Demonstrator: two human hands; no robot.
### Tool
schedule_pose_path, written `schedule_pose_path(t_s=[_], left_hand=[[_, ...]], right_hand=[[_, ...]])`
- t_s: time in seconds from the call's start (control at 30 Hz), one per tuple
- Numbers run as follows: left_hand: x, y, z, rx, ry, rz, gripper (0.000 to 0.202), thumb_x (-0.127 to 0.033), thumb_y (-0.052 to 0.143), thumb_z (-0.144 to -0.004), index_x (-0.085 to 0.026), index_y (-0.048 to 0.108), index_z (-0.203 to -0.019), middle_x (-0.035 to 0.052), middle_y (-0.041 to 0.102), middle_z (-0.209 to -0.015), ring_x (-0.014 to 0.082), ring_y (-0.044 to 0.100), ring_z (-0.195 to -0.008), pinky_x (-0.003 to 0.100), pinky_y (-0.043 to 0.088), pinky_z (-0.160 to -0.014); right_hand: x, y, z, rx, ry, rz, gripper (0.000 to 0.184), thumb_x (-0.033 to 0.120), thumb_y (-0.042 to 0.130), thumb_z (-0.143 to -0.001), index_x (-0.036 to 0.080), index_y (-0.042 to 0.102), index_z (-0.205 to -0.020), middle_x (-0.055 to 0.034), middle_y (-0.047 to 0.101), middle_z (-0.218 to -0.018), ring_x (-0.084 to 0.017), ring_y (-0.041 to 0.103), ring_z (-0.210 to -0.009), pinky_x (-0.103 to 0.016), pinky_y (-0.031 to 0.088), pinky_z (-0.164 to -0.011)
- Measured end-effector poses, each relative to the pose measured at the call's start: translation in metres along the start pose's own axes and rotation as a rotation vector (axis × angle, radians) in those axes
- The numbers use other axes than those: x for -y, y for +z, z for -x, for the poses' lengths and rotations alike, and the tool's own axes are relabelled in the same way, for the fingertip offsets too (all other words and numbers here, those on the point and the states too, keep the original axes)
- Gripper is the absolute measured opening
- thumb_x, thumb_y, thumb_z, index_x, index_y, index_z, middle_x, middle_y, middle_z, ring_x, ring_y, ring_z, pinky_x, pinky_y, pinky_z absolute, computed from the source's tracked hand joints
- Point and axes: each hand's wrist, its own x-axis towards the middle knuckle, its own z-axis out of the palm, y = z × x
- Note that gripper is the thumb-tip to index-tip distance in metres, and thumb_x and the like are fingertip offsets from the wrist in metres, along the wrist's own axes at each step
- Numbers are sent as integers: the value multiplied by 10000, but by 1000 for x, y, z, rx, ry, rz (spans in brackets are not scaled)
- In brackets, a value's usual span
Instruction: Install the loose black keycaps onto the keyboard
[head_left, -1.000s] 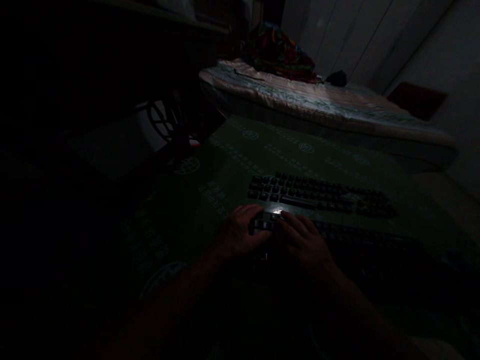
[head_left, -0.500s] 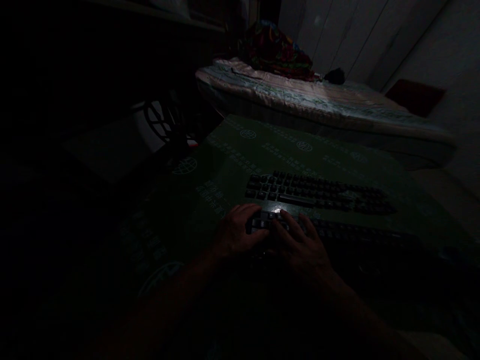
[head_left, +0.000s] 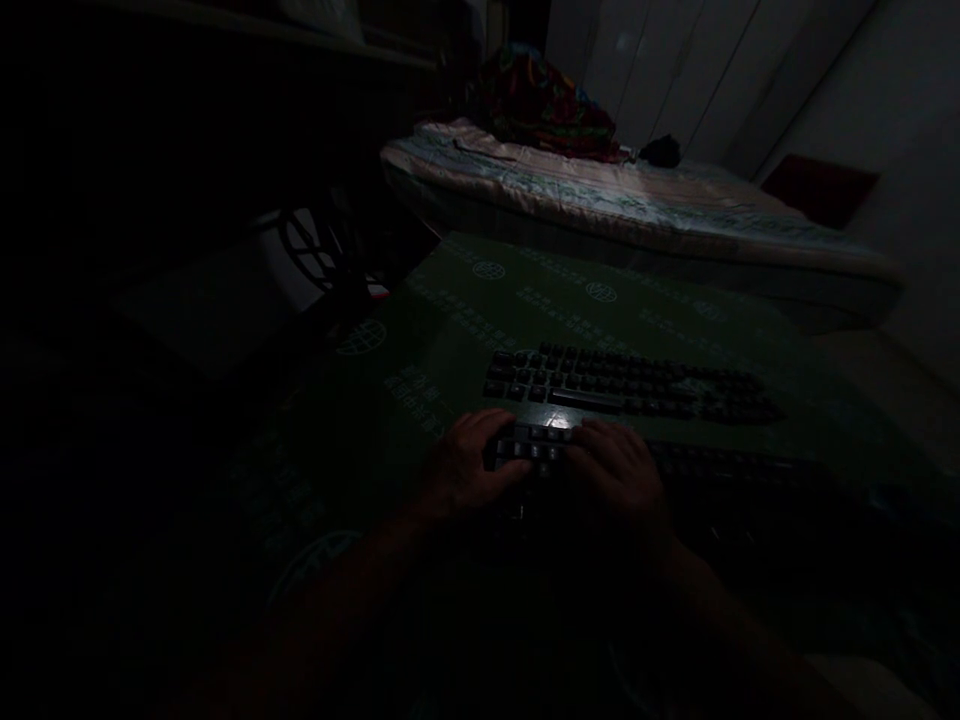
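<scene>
A black keyboard [head_left: 534,450] lies on the green table covering [head_left: 442,335], its lower part lost in deep shadow. Around its left end my left hand [head_left: 471,468] is closed, thumb on the near side and fingers at the far edge. My right hand [head_left: 621,478] is over the keys just right of the left hand. Its fingers are curled and close together at the far rows, and what their tips hold, if anything, is hidden. Beyond the keyboard, loose black keycaps [head_left: 585,400] lie in rows on the covering.
A bed with a striped mattress [head_left: 600,195] stands past the table, bearing a red patterned cloth [head_left: 540,105] and a small black item [head_left: 660,151]. At left is a dark spoked wheel [head_left: 304,245]. The room is very dim.
My right hand has shifted slightly right and its spread fingers have drawn together and curled, uncovering more keys. My left hand keeps its hold; the view has moved a little.
</scene>
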Motion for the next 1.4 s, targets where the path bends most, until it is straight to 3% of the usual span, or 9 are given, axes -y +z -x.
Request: schedule_pose_path(t_s=[0.23,0.67,1.2,1.4], left_hand=[[-7,3,0,-22,17,-69,445,-385,674,-706,-166,569,-1077,82,628,-1113,245,566,-1031,396,475,-894],[-10,10,0,-76,-2,-138,447,-356,681,-686,-155,561,-1067,95,622,-1080,262,561,-998,408,484,-863],[-2,14,3,-118,32,-136,435,-368,693,-673,-196,548,-1045,67,622,-1063,253,566,-979,400,501,-830],[-1,15,7,-127,66,-157,438,-400,675,-705,-174,540,-1054,97,615,-1078,271,560,-989,423,498,-836]], right_hand=[[-11,3,1,57,134,-14,186,181,446,-877,157,628,-851,-100,631,-859,-212,566,-837,-353,444,-753],[-13,10,4,136,177,-100,202,182,452,-874,154,634,-792,-87,628,-832,-192,550,-795,-332,438,-738],[-12,15,4,33,147,-85,206,181,437,-868,163,630,-798,-84,635,-813,-190,568,-777,-331,455,-711],[-14,12,2,7,151,-95,189,188,442,-874,171,627,-837,-82,653,-832,-188,594,-768,-325,481,-706]])
